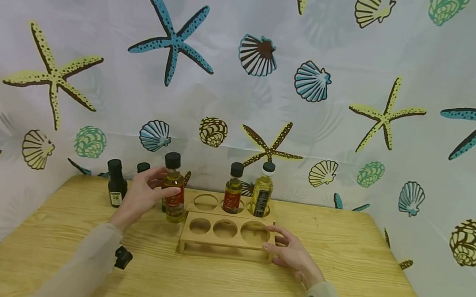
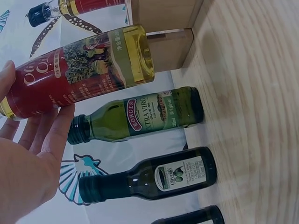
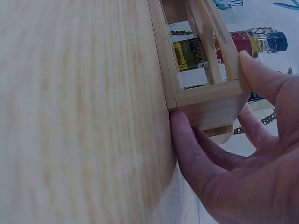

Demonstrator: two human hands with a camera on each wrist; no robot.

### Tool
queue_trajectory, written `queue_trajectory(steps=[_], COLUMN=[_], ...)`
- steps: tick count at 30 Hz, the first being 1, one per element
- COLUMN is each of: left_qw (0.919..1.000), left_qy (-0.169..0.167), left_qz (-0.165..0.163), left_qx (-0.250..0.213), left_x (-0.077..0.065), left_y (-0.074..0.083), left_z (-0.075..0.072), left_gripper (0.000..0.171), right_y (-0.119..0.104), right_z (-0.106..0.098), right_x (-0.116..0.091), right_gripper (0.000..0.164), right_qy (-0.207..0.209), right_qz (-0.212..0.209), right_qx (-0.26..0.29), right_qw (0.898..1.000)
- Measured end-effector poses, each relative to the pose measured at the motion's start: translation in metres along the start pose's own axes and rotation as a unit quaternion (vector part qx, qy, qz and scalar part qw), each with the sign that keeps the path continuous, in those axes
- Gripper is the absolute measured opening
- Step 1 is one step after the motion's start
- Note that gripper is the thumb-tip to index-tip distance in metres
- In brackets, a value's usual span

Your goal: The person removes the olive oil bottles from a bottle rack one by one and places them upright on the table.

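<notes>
My left hand (image 1: 142, 197) grips an olive oil bottle (image 1: 175, 199) with a red label and black cap. In the left wrist view its base stands off the tabletop, just left of a two-tier wooden bottle rack (image 1: 204, 238). Thumb and fingers of my right hand (image 1: 294, 254) hold the rack's right end, the thumb at the upper edge in the right wrist view. In the rack's back row stand a matching red-labelled bottle (image 1: 233, 195) and a pale yellow oil bottle (image 1: 262, 196). The back-left hole and the three front holes hold nothing.
Left of the rack stand a green Borges olive oil bottle (image 2: 145, 114) and a dark olive oil bottle (image 2: 154, 175), with part of another dark bottle (image 2: 198, 217) beyond. A patterned curtain (image 1: 226, 97) hangs behind the wooden table (image 1: 212, 289).
</notes>
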State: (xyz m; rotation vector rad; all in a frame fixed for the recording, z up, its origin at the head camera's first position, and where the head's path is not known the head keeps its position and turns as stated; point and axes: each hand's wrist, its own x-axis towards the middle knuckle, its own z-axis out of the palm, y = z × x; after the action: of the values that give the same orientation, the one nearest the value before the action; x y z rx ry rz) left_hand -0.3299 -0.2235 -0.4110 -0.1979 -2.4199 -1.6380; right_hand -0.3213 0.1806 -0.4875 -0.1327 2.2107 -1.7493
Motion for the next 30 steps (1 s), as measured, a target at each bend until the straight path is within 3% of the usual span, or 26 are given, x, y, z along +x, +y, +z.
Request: queue_trajectory(steps=[8, 17, 30], left_qw=[0.9999, 0.9996, 0.9996], left_qy=[-0.008, -0.015, -0.024], left_qz=[0.009, -0.02, 0.008], left_qx=[0.007, 0.016, 0.01], left_x=[-0.002, -0.009, -0.009], left_y=[-0.009, -0.023, -0.035], left_z=[-0.004, -0.011, -0.012], left_gripper=[0.075, 0.085, 0.074], right_y=[0.002, -0.001, 0.002], right_z=[-0.001, 0.0, -0.001], right_x=[0.001, -0.001, 0.001], right_gripper=[0.06, 0.059, 0.058], right_qy=[-0.001, 0.0, 0.004], right_qz=[0.001, -0.002, -0.003], right_qx=[0.002, -0.002, -0.002], right_qw=[1.0, 1.0, 1.0])
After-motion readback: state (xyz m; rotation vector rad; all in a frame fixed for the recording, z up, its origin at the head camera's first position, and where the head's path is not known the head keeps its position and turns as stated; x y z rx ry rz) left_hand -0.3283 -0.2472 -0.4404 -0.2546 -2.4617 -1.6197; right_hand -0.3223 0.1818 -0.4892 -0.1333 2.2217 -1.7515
